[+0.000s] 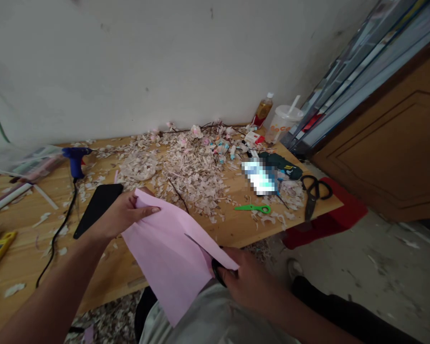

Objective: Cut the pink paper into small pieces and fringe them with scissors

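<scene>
A sheet of pink paper (165,253) hangs in front of me over the table's near edge. My left hand (132,212) pinches its upper left corner, thumb on top. At the sheet's right side, my right hand (241,274) is closed round the black handle of a pair of scissors (218,272). One blade tip pokes out over the paper, and a slit runs in from the right, leaving a strip along the far edge. The paper hides most of the blades.
Paper scraps (197,177) cover the table's middle, with pink paper flowers (195,131) behind. Around them lie a blue glue gun (75,160), a black phone-like slab (98,208), green scissors (252,209), black scissors (313,196), a lit screen (260,177), a bottle (263,112) and a plastic cup (283,124).
</scene>
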`<state>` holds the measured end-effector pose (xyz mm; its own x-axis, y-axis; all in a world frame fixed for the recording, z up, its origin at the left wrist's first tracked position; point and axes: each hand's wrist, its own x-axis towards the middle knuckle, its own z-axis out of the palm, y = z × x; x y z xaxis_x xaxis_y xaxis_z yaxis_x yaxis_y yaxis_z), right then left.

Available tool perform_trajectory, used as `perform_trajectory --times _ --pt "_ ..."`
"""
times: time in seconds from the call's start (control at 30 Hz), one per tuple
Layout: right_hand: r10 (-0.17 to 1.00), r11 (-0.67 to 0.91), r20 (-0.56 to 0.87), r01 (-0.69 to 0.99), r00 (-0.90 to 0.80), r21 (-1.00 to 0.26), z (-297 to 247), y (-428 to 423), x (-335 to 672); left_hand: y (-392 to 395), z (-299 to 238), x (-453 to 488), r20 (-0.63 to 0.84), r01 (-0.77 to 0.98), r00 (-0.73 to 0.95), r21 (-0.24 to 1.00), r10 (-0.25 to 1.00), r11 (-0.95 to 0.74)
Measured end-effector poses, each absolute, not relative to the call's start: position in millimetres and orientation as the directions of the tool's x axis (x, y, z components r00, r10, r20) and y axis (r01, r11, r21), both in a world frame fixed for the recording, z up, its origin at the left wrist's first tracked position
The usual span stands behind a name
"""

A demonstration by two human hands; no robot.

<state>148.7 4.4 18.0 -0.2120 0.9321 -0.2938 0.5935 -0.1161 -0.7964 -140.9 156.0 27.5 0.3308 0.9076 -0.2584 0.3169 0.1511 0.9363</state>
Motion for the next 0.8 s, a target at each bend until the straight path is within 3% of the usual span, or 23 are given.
perform_trajectory --times 0.17,0.4,0.8 --pt "0.920 -0.117 -0.320 0.620 -0.226 -0.776 15 4 148 154 30 -140 -0.322 0.372 0.326 0.908 0.889 0.193" --pt "0.951 -0.095 -0.237 0.540 -0.199 -0.836 9 3 148 154 29 -140 -0.248 0.355 0.305 0.926 0.920 0.133" --pt "0.918 -0.035 -0.301 0.704 -0.257 -0.709 9 27 132 151 7 -160 -0.310 0.258 0.258 0.935 0.915 0.243"
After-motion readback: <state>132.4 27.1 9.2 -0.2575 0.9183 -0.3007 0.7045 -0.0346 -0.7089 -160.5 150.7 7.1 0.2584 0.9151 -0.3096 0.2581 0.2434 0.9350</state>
